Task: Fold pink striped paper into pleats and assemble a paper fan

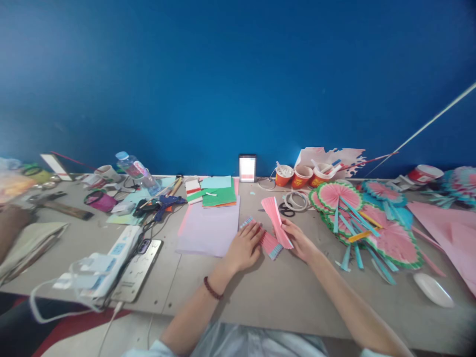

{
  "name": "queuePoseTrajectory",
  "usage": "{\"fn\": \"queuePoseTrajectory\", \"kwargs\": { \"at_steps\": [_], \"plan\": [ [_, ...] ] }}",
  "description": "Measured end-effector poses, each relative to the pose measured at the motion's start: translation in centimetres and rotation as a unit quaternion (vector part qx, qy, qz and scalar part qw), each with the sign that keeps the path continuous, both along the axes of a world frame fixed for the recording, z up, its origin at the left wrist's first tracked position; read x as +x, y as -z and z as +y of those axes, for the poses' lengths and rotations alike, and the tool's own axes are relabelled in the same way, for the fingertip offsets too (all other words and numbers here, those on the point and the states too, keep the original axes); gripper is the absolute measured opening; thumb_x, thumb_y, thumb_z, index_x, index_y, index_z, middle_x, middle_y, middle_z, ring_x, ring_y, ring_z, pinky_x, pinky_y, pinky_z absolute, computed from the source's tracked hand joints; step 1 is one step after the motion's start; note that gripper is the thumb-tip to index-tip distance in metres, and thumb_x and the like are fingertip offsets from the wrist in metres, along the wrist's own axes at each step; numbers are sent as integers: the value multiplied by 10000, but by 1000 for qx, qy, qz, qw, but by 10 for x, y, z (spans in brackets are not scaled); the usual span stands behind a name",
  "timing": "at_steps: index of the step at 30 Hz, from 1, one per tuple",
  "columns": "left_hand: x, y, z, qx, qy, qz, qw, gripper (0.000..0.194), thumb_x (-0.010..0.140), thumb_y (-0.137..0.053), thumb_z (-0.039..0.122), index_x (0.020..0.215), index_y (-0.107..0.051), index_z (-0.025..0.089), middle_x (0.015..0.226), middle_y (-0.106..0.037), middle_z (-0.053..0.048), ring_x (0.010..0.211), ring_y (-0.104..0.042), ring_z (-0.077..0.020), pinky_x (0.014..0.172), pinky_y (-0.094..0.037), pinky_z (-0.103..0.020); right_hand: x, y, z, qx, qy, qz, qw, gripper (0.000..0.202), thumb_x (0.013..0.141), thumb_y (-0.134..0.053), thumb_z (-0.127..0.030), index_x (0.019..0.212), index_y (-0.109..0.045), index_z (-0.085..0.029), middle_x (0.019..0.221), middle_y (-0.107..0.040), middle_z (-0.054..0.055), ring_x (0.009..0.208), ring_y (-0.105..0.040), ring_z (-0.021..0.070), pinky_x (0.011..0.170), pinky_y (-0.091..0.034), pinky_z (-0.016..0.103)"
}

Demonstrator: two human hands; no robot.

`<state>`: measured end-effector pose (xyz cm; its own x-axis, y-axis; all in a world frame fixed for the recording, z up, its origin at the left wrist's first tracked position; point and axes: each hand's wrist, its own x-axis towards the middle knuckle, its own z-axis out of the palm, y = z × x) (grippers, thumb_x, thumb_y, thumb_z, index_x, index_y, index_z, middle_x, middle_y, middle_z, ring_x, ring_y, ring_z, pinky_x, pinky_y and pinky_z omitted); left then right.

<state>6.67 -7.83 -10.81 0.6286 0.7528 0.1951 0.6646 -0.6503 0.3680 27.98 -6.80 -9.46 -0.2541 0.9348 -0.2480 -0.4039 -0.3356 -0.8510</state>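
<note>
Head camera view: at the middle of the grey tabletop (pixel 282 302), a narrow pleated strip of pink paper (pixel 273 220) stands tilted, pinched along its lower right side between the thumb and fingers of the right hand (pixel 295 238). Just left of it, a second pleated strip, pink with blue striped ends (pixel 269 243), lies slantwise on the table under the left hand (pixel 245 248), which is palm down with its fingers laid nearly together across the folds. Around that wrist is a dark red beaded bracelet (pixel 213 289). Close behind the upright strip I can see black-handled scissors (pixel 288 213) and a coiled white cable (pixel 298 202); farther back, red paper cups (pixel 302 177) sit near the blue wall (pixel 208 89). Off to the right, pink pleated paper rosettes with green edges (pixel 397 238) overlap in a pile, and a glossy white oval object (pixel 433 290) lies nearer the table's front. On the left side, a pale lavender sheet (pixel 211 228) lies with green paper (pixel 221 194) behind it, then a blue glue gun (pixel 163 206), a phone (pixel 137 271) and a white power strip (pixel 115 258). At the far left edge, another person's arm (pixel 11 225) comes in, blurred.
</note>
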Motion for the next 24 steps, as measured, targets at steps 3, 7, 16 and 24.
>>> {"fn": "queuePoseTrajectory", "kwargs": {
  "at_steps": [3, 7, 16, 24],
  "plan": [
    [-1, -3, -2, -43, 14, -20, 999, 582, 897, -424, 420, 1424, -299, 207, 1505, -263, -89, 1402, -181, -252, 1141, -183, -456, 1, -1, -1, 6, -4, 43, 999, 357, 692, -703, -342, 1024, -620, -242, 849, -659, -2, 753, -620, 143, 720, -481, 252],
    [3, -5, -1, -151, -12, -155, 976, 652, 879, -462, 462, 1444, -244, 224, 1514, -238, -89, 1408, -159, -255, 1154, -119, -467, -1, -1, -1, 22, -20, 54, 998, 404, 673, -713, -369, 1052, -628, -258, 929, -676, 19, 785, -628, 172, 731, -482, 281],
    [28, -22, 15, -459, -127, -530, 702, 554, 773, -623, 492, 1258, -536, 240, 1340, -516, -85, 1196, -500, -260, 1019, -371, -391, -3, 1, 0, 79, -53, -36, 995, 431, 688, -727, -330, 1097, -610, -258, 1005, -665, 40, 857, -618, 169, 799, -475, 304],
    [35, -44, 22, -508, -172, -554, 636, 419, 781, -570, 535, 894, -692, 151, 906, -701, -79, 864, -623, -204, 762, -469, -288, -2, 5, 1, 123, -76, -98, 985, 315, 739, -684, -378, 1015, -642, -232, 991, -690, 43, 944, -629, 189, 925, -437, 370]
  ]
}}
